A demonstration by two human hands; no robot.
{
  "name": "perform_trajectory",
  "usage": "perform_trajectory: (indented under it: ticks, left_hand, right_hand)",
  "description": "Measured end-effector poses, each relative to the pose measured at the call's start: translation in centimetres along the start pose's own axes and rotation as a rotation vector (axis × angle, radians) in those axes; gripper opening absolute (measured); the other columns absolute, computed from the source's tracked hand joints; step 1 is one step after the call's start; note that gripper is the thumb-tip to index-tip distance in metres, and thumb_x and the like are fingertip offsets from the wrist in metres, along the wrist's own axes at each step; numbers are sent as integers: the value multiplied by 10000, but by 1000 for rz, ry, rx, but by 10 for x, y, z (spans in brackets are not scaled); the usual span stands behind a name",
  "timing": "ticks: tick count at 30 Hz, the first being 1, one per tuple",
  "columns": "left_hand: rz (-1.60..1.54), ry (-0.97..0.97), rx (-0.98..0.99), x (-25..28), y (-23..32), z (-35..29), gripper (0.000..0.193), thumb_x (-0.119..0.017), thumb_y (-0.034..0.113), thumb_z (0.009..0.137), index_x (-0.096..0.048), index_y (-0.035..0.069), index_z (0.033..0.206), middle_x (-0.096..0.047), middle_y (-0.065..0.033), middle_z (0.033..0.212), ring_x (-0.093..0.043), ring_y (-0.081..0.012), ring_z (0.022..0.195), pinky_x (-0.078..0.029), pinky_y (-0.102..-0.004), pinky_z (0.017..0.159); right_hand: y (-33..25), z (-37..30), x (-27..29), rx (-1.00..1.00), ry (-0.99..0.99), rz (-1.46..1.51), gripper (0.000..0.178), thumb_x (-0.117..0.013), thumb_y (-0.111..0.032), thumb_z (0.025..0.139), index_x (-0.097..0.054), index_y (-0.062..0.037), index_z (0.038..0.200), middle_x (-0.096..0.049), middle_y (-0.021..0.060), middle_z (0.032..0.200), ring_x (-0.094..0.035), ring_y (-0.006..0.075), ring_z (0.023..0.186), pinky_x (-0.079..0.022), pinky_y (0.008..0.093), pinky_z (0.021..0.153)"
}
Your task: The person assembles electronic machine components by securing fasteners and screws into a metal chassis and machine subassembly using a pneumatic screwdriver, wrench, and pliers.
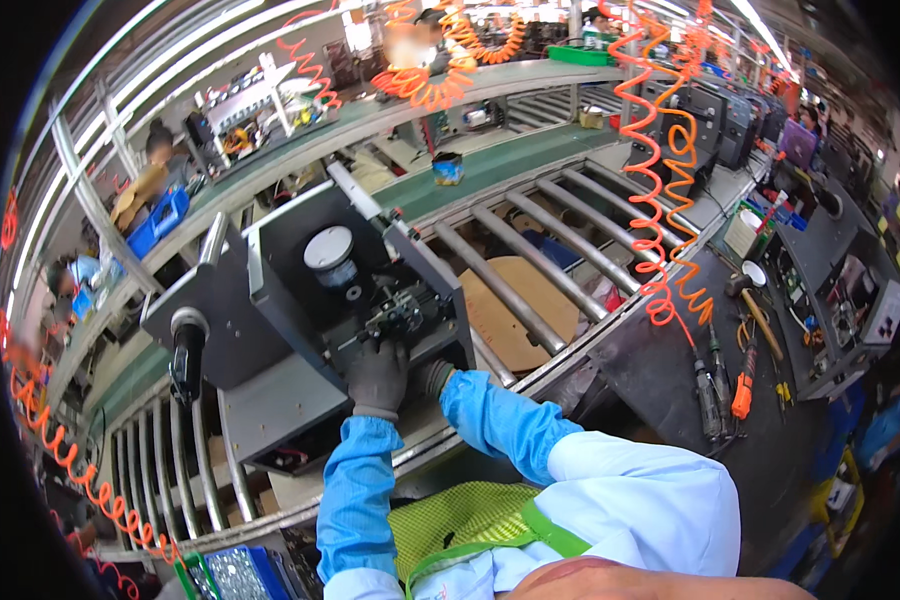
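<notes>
Mechanism (402,312) at 1 o'clock from the fingers (374,354) of our left hand (378,380); our right hand (436,378) mostly hidden. We can't tell if fingers are apart or clamped.

Machine housing (282,405): looked like smooth, matt metal
Rollers (500,289): were smooth, glossy metal
Coiled hoses (654,268): looked like glossy plastic
Left glove (378,380): was matt cloth
Blue sleeves (358,485): were wrinkled cloth
Hammer handle (763,325): looked wooden

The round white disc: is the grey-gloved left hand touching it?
Apart: the head view shows a clear gap between the left hand and the white disc.
</notes>
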State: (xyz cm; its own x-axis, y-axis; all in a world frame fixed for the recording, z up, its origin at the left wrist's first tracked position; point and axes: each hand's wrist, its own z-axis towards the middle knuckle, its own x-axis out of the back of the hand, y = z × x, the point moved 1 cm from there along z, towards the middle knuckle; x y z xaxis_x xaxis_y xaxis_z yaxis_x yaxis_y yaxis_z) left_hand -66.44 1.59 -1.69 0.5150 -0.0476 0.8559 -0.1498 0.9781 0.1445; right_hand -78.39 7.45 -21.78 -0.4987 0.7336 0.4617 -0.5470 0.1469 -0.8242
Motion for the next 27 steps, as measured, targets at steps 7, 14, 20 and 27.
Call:
perform_trajectory:
  ticks: [7, 14, 20, 27]
  left_hand:
    - [48, 61, 18, -4, -6, -4, 233, -546, 318, 865, -638, 115, 934, -602, -182, 902, -611, -372, 749, -497, -488, 627]
    - [30, 67, -23, -2, -3, -4, 259, -540, 329, 869, -638, 93, 913, -600, -182, 900, -612, -363, 760, -498, -483, 634]
    - [-26, 49, 2, 3, 5, 0, 229, -540, 310, 872, -641, 107, 907, -598, -182, 899, -608, -360, 747, -496, -478, 625]
    - [-18, 57, 15, 1, -6, -4, 227, -536, 303, 875, -639, 106, 922, -594, -181, 910, -607, -361, 754, -497, -476, 651]
  right_hand:
    - [-3, 4, -11, 72, -218, 106, 446, -597, -362, 830, -568, -102, 1190, -535, 235, 1205, -504, 377, 1121, -390, 440, 960]
    - [-32, 19, -3, 140, -276, -85, 534, -568, -400, 829, -503, -71, 1244, -502, 214, 1251, -453, 367, 1170, -338, 448, 1003]
    - [-81, 0, 32, 227, -346, -899, 556, -517, -333, 885, -395, -50, 1348, -434, 191, 1339, -397, 323, 1249, -292, 421, 1064]
    - [-74, 9, 22, 239, -231, -962, 612, -398, -412, 912, -303, -58, 1403, -343, 213, 1403, -319, 407, 1282, -212, 512, 1080]
